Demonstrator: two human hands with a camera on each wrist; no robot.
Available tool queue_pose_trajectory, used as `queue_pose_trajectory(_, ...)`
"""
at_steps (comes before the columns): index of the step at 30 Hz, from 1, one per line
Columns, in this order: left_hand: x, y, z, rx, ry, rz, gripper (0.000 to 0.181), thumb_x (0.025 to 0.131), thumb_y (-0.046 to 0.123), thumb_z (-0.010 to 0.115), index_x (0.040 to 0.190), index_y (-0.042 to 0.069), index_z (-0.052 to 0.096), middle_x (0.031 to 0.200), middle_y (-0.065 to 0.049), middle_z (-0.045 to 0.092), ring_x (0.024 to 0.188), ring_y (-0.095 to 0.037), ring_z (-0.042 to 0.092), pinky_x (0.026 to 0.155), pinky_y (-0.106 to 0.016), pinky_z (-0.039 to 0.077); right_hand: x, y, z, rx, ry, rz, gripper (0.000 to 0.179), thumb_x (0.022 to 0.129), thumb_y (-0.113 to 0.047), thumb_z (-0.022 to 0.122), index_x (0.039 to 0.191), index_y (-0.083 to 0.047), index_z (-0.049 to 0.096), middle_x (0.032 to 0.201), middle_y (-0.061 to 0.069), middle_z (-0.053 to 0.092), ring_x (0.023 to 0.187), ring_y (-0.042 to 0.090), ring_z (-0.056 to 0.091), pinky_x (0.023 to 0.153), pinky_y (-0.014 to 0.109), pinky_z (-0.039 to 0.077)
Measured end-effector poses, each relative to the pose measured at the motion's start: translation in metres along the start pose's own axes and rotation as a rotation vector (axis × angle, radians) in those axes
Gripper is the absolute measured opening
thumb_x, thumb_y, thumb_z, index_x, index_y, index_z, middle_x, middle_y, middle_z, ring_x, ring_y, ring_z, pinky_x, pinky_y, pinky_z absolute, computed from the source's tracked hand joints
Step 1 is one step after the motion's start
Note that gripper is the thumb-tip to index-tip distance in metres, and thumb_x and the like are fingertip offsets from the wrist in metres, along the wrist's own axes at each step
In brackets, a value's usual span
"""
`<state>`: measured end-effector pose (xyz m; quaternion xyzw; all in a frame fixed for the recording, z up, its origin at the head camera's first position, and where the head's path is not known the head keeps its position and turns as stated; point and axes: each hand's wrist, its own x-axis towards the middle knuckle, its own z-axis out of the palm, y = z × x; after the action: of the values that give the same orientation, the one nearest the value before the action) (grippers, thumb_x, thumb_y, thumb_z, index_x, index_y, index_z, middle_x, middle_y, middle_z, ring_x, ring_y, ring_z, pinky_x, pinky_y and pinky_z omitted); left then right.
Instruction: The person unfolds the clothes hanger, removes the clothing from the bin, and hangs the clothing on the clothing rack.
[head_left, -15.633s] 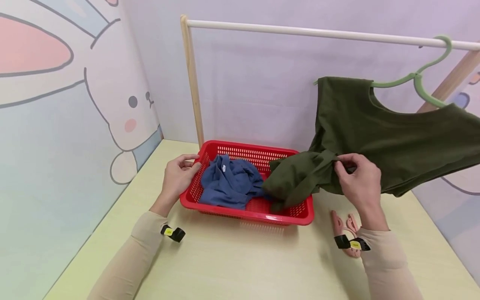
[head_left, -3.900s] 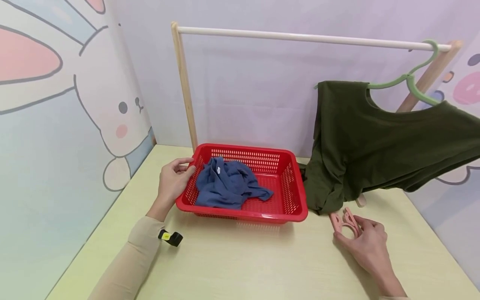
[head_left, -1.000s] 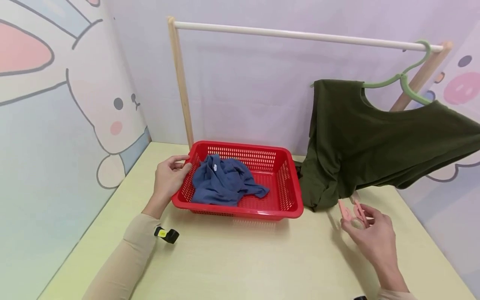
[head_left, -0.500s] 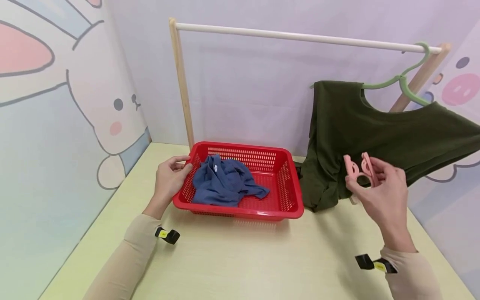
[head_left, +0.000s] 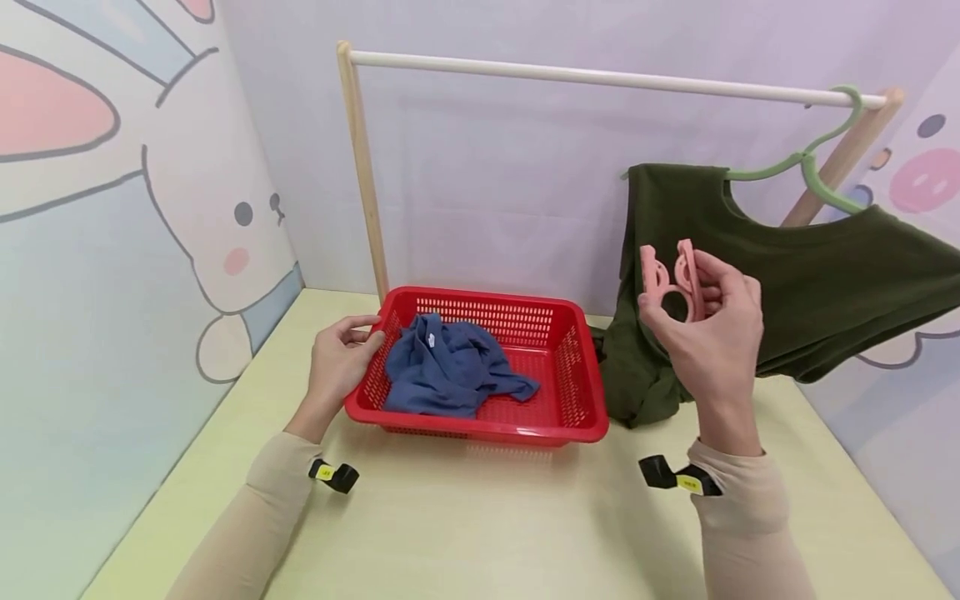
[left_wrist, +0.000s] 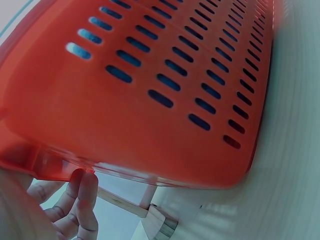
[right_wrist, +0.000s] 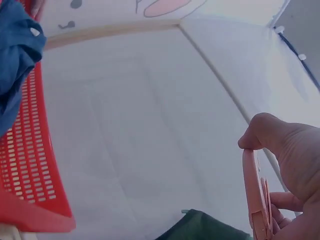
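Note:
My right hand [head_left: 712, 321] pinches a pink clothespin [head_left: 693, 292] between thumb and fingers, raised in front of a dark green shirt [head_left: 780, 275]. The shirt is draped on a light green hanger [head_left: 817, 179], its lower left part bunched beside the basket. In the right wrist view the clothespin [right_wrist: 254, 190] is seen edge-on, the shirt's corner [right_wrist: 205, 227] below. My left hand [head_left: 337, 362] grips the left rim of a red basket [head_left: 480, 429]; the left wrist view shows fingers [left_wrist: 86, 200] curled under the rim. A crumpled blue garment [head_left: 450, 371] lies in the basket.
A white rail [head_left: 570, 75] with wooden posts [head_left: 365, 175] spans the back; the hanger hooks near its right end. The pale table [head_left: 465, 517] lies in front, and rabbit-printed walls [head_left: 217, 217] stand at the side.
My right hand has picked the clothespin off the table and carried it up, then left before the shirt. Earlier it drew the shirt's green cloth out of the basket. My left hand stays.

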<state>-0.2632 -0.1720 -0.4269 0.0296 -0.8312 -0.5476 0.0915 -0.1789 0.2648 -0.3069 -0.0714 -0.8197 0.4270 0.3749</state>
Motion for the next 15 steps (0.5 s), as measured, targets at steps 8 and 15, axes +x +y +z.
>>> queue_pose_trajectory(8,0.000,0.000,0.001,0.000,-0.005,-0.005,0.040,0.110,0.027,0.072,0.147,0.012,0.071,0.123,-0.022,0.073,0.106,-0.033,0.075,0.100,-0.050,0.064,-0.006,-0.008,0.021,0.049,0.004,-0.049,0.072,0.088,-0.026,0.091,0.154,-0.018,0.066,0.131,-0.002,0.058,0.112,0.006,0.052,0.084,0.018,0.050)
queue_pose_trajectory(15,0.001,0.000,0.001,0.008,0.002,-0.009,0.039,0.110,0.027,0.072,0.146,0.013,0.072,0.123,-0.021,0.073,0.106,-0.033,0.076,0.100,-0.050,0.064,-0.011,-0.007,0.032,0.037,-0.013,-0.127,0.074,0.087,-0.028,0.091,0.155,-0.017,0.065,0.135,0.007,0.061,0.114,0.005,0.052,0.088,0.016,0.049)
